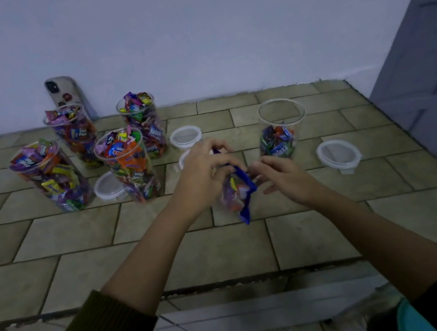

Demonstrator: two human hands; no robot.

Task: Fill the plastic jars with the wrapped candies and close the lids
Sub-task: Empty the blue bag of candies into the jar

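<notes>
2 arms (147,262) extend forward; left hand (200,170) pinches candy bag (238,195).

The light is dim and cool, with a bluish cast, no visible source and only faint, soft shadows beside the jars (129,163). Wide-angle distortion bends the tile lines (226,251) and slants the door (434,69) at far right. Detail is soft throughout, and the left hand (201,174), right hand (283,177) and candy bag (238,194) are slightly smeared.

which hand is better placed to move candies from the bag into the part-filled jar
Probably right: the right hand sits beside the candy bag, just before the part-filled jar; the left hand grips the bag.
</notes>
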